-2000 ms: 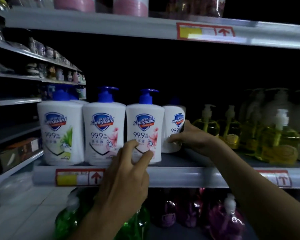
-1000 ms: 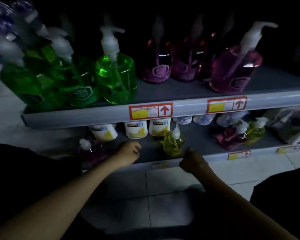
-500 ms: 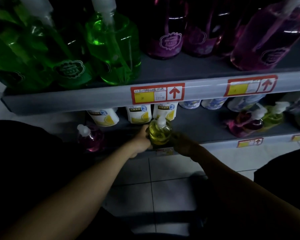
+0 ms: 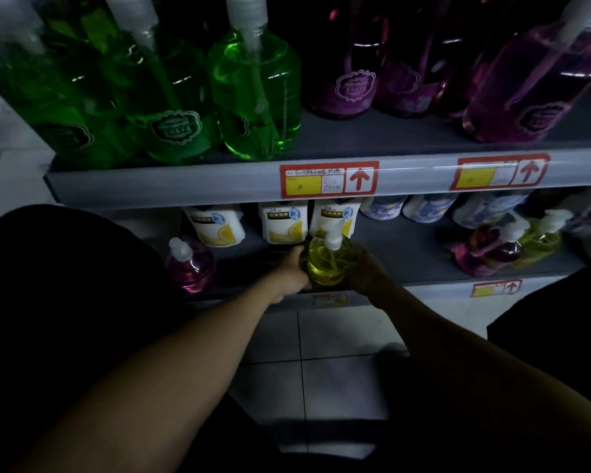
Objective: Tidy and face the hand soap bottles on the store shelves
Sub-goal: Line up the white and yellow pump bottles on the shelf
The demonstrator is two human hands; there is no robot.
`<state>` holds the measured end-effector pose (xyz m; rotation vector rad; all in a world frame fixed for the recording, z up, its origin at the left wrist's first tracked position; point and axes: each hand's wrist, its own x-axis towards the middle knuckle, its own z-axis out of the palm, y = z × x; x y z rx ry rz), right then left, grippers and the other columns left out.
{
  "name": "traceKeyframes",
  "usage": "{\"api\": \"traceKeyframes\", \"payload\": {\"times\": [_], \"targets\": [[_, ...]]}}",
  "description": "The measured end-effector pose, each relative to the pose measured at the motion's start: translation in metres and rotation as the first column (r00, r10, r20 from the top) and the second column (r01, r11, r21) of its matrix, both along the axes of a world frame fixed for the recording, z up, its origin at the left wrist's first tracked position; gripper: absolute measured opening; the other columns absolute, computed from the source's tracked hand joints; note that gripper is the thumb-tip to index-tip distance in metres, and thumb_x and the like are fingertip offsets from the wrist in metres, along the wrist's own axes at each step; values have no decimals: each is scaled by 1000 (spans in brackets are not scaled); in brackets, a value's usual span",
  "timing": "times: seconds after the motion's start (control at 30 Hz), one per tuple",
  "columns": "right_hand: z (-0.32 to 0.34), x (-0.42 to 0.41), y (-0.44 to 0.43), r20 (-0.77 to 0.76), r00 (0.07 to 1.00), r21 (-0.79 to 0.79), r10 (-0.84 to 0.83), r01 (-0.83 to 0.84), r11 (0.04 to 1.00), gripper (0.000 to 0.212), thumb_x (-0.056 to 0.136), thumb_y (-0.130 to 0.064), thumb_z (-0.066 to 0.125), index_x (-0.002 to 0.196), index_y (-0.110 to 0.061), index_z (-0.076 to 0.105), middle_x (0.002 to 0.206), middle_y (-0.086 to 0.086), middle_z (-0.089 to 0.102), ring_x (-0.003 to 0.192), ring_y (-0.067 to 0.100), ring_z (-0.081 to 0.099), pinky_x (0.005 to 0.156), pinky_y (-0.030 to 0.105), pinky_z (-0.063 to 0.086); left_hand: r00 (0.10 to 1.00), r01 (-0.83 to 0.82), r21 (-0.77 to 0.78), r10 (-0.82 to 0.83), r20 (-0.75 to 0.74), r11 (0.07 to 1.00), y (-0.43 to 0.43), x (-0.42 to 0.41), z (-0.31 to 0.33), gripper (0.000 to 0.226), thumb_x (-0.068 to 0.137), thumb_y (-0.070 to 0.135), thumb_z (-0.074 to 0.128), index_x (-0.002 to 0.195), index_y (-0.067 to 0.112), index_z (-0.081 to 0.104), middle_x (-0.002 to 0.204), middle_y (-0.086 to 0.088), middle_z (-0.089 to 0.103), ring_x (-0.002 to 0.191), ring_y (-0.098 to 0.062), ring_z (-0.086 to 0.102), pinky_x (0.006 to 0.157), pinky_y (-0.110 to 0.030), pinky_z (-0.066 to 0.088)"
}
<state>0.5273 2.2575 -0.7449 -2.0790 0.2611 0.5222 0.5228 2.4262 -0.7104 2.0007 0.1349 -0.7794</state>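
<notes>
Head view, looking down at the bottom shelf [image 4: 423, 254]: the yellow soap bottle [image 4: 328, 264] stands near the front edge, in the middle of the frame, just in front of the white lemon refill pouches [image 4: 282, 225]. The left hand [image 4: 292, 273] presses its left side and the right hand [image 4: 367, 271] its right side, so both hands are grasping the bottle between them (the fingers themselves are mostly hidden behind it and in shadow). Its pump points roughly toward the camera. A pink bottle [image 4: 191, 264] stands apart at the left. I think the risk is this: the bottle is close to the edge, so a turn or pull too strong could tip it onto the floor, or push it back against the pouches.
</notes>
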Motion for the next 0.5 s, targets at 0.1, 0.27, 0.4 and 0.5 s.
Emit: {"api": "traceKeyframes", "payload": {"times": [0.1, 0.27, 0.4, 0.5], "targets": [[-1, -5, 3, 64, 996, -202, 68, -53, 978, 28, 82, -34, 67, 104, -16, 64, 103, 8, 70, 98, 27, 66, 90, 46, 54, 992, 44, 80, -53, 118, 996, -7, -2, -8, 64, 79, 11, 72, 134, 20, 41, 133, -3, 52, 125, -22, 48, 105, -41, 40], [14, -17, 9, 150, 984, -361, 92, -32, 932, 35, 78, -19, 77, 109, -7, 67, 110, 14, 70, 105, 32, 64, 85, 35, 50, 974, -106, -47, 113, 195, 993, -15, -5, 0, 74, 74, 11, 79, 135, 12, 37, 134, -6, 49, 125, -21, 44, 96, -29, 36], [19, -37, -3, 240, 969, -299, 54, 21, 954, 39, 63, -8, 83, 96, -2, 62, 97, 14, 66, 93, 34, 62, 73, 34, 48, 972, -49, -13, 51, 227, 999, -9, -14, 5, 50, 71, -3, 74, 107, 12, 42, 111, -6, 53, 106, -18, 51, 77, -30, 48], [36, -57, -12, 352, 935, -248, 55, 37, 968, 39, 62, -6, 83, 92, -7, 58, 88, 6, 58, 83, 30, 60, 64, 29, 41, 973, -27, -89, 46, 226, 996, -2, -28, 13, 59, 64, -8, 77, 105, 20, 44, 115, -3, 57, 112, -21, 55, 92, -43, 50]]}}
